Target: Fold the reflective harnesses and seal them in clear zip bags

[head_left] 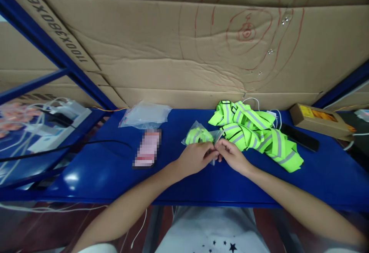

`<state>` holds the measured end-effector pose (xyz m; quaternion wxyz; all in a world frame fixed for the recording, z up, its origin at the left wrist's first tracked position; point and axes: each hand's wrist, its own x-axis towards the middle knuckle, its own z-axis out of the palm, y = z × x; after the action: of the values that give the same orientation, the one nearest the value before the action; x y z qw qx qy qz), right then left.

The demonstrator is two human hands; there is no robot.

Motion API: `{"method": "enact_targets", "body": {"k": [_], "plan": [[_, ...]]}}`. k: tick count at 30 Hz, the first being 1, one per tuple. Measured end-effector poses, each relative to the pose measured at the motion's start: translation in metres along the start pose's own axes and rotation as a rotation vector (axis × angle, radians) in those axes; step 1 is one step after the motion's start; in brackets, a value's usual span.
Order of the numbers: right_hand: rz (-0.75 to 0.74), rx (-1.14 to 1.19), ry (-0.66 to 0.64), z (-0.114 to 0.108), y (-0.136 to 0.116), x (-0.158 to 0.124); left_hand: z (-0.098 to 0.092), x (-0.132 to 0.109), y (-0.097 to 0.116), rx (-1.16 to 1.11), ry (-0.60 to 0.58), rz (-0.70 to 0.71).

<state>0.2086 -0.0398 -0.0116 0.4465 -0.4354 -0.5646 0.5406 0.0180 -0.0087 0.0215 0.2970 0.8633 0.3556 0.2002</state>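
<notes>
A clear plastic bag [197,127] with a folded neon-yellow reflective strap [198,135] inside lies on the blue table. Its open-side edge is pinched between the fingers of my left hand [197,157] and my right hand [230,155], which meet at the bag's right end. Both hands are closed on the plastic, and the fingertips partly cover it. Just beyond my right hand, a heap of neon-yellow reflective straps [256,130] with grey stripes and black buckles spreads across the table.
A stack of clear plastic bags [147,114] lies at the back left, with a phone [147,148] in front of it. Right of the straps are a black phone [300,137] and a cardboard box [319,120]. A cardboard wall [144,34] stands behind the blue table [98,176].
</notes>
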Motion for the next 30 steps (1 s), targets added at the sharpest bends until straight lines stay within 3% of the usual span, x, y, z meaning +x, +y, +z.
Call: {"method": "enact_targets", "body": {"k": [5, 10, 12, 15, 17, 20, 25, 28, 30], "plan": [[-0.006, 0.021, -0.025, -0.001, 0.003, 0.0, -0.008, 0.003, -0.002, -0.236, -0.067, -0.012], [-0.013, 0.016, -0.018, -0.002, 0.001, 0.0, -0.006, 0.006, -0.007, -0.417, -0.03, -0.018], [-0.008, 0.006, 0.005, -0.003, 0.0, -0.001, -0.005, 0.004, -0.007, -0.31, 0.079, -0.015], [-0.01, 0.001, 0.045, -0.003, -0.003, -0.004, -0.01, 0.001, -0.006, -0.054, 0.338, -0.022], [-0.01, 0.021, 0.059, -0.002, -0.004, -0.004, -0.018, -0.002, -0.005, -0.018, 0.514, 0.012], [0.011, 0.104, 0.08, 0.001, -0.005, 0.001, -0.031, -0.004, -0.006, -0.222, 0.655, 0.091], [0.204, 0.354, 0.148, 0.003, -0.013, 0.017, -0.042, 0.002, -0.004, -0.893, 0.77, 0.066], [0.219, 0.389, 0.13, -0.001, -0.033, 0.036, -0.05, 0.009, -0.001, -1.183, 0.872, 0.036], [0.152, 0.357, 0.185, -0.005, -0.057, 0.06, -0.059, 0.014, -0.005, -1.357, 0.939, -0.004]]}}
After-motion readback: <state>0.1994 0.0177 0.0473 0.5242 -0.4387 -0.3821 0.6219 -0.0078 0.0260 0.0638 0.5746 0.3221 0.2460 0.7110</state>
